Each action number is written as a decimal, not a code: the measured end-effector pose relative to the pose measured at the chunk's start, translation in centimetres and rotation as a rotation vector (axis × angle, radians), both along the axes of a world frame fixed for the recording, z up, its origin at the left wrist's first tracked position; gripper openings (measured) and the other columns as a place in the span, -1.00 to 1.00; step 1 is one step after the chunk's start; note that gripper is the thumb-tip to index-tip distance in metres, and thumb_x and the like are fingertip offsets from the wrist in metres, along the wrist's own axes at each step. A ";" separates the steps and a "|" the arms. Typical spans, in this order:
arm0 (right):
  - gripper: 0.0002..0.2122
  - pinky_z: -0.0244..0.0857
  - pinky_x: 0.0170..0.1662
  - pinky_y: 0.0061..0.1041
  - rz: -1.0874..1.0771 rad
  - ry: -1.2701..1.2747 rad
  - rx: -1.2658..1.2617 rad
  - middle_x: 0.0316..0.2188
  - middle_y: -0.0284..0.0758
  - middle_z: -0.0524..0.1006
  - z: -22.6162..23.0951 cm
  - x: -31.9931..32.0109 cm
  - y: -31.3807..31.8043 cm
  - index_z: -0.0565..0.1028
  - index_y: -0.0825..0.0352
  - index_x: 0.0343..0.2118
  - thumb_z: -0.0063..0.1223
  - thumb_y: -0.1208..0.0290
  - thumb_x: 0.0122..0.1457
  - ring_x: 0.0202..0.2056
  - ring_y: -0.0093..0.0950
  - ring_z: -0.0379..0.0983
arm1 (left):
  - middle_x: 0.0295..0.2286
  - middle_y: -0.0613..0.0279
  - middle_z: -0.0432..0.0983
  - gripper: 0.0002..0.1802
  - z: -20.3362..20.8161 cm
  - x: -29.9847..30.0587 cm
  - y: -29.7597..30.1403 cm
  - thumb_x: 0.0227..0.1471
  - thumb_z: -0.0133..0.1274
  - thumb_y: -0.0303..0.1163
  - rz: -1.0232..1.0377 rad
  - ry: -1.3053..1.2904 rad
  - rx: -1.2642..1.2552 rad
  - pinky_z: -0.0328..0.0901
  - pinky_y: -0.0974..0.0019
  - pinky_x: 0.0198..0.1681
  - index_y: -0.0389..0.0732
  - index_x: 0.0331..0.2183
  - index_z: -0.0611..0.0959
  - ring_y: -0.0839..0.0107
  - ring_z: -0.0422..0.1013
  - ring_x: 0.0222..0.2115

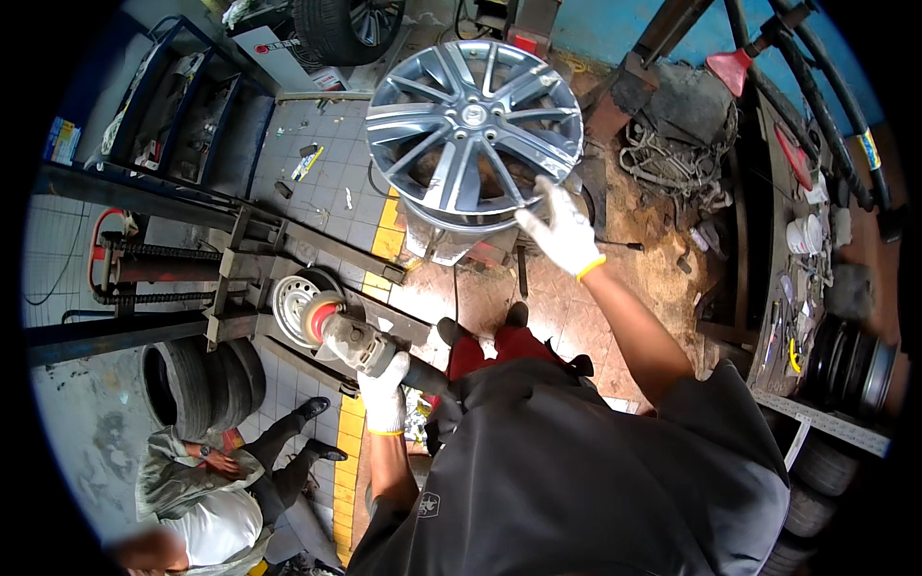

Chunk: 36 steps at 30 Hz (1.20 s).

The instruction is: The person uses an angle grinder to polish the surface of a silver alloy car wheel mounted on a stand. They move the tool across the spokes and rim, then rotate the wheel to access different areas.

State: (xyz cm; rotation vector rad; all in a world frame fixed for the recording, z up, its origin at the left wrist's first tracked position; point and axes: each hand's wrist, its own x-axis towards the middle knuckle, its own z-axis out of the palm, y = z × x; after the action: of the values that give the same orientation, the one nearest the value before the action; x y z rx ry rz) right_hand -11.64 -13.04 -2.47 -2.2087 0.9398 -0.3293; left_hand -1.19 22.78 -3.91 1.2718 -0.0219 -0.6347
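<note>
Up at 12 o'clock, that alloy wheel (474, 116) looks heavy, stiff; grab the rim (399, 182). Right hand (567, 235) spread there, left hand (384, 389) clutching grinder (355, 344).

Upper left, here's a blue shelf rack (252, 130) | lower left, tyres (205, 389) together, a person (221, 533) just below | far right, black rims (843, 365)

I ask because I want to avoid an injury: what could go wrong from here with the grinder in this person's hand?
Only the left hand grips the angle grinder, so it might twist if its disc catches while running.

The gloved right hand is at the rim of the silver wheel; a disc brought there could snag the glove.

Another person is on the grinder's side, so flying dust might reach them.
</note>
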 end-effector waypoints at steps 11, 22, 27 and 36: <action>-0.33 -0.02 0.25 0.10 0.209 0.039 -0.837 0.14 0.06 0.32 -5.4 7.8 2.0 0.33 0.49 0.13 0.14 0.01 0.12 0.13 0.08 0.21 | -0.21 0.25 0.54 -0.42 -1.6 2.2 5.1 -0.18 0.36 -0.50 0.072 -0.014 0.066 0.38 0.28 -0.06 -0.26 -0.06 0.53 0.39 0.48 -0.20; -0.51 0.05 0.26 -0.11 0.632 0.025 -1.049 0.14 -0.10 0.37 -3.4 27.2 0.9 0.42 0.42 0.06 0.04 0.35 0.03 0.17 -0.07 0.23 | -0.17 0.27 0.50 -0.26 -3.6 -0.7 5.9 -0.26 0.40 -0.59 0.228 0.208 -0.014 0.40 0.29 -0.05 -0.24 0.02 0.49 0.44 0.45 -0.19; -0.72 0.15 0.19 -0.14 0.804 0.064 -1.074 0.06 -0.25 0.47 -3.6 28.5 -1.0 0.55 0.26 -0.13 0.00 0.29 0.12 0.12 -0.12 0.31 | -0.28 0.27 0.57 -0.43 -4.6 -1.3 7.4 -0.23 0.40 -0.53 0.183 0.234 0.047 0.42 0.32 -0.16 -0.24 -0.10 0.55 0.44 0.50 -0.31; -0.52 0.21 0.23 -0.16 0.945 0.069 -0.890 0.12 -0.25 0.40 -1.1 10.9 2.5 0.44 0.30 0.08 0.11 0.50 0.01 0.11 -0.11 0.31 | -0.28 0.23 0.57 -0.46 -6.2 0.3 7.2 -0.21 0.37 -0.53 0.012 0.112 0.177 0.43 0.27 -0.17 -0.27 -0.12 0.55 0.41 0.50 -0.31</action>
State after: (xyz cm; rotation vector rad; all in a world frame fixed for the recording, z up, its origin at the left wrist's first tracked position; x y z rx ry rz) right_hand -0.76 -10.55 -3.56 -3.1663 -0.4091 -0.2236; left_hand -0.93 29.98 -10.15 1.4041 0.1364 -0.7088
